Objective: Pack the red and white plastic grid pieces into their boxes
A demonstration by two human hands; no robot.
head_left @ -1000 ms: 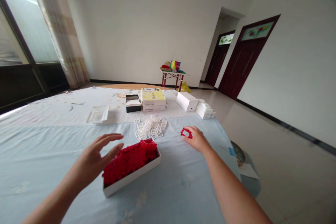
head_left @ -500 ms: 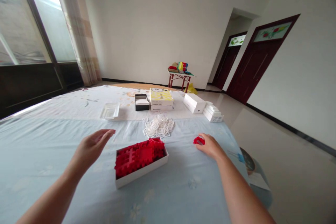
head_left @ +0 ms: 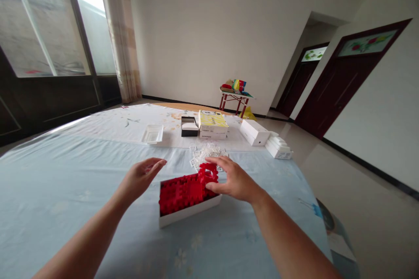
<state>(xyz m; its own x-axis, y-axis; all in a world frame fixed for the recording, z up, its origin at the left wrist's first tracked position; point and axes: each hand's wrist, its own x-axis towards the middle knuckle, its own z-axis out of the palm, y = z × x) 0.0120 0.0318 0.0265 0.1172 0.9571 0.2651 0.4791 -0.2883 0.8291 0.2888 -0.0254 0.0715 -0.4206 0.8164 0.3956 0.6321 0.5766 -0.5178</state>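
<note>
A white box (head_left: 191, 217) on the light blue cloth is filled with red notched plastic building pieces (head_left: 183, 192). Over its right end, my right hand (head_left: 237, 178) grips a red building piece (head_left: 209, 172) with an opening in its middle, thumb on the near side and fingers on the far side. Whether this piece touches those below is unclear. My left hand (head_left: 142, 176) hovers left of the box, empty, its thumb and fingers slightly apart. Just behind the box lies a pile of white plastic grid pieces (head_left: 206, 152), partly hidden by my right hand.
Farther back are a clear plastic tray (head_left: 152, 134), a black box (head_left: 190, 128) and a yellow-and-white box (head_left: 213, 124). White boxes (head_left: 254, 133) stand at the right near the table edge. A small table (head_left: 235, 93) with colourful things is by the wall.
My right hand has brought the red building piece leftward from the cloth to over the box's right end. My left hand stays raised left of the box. The view has shifted slightly left.
</note>
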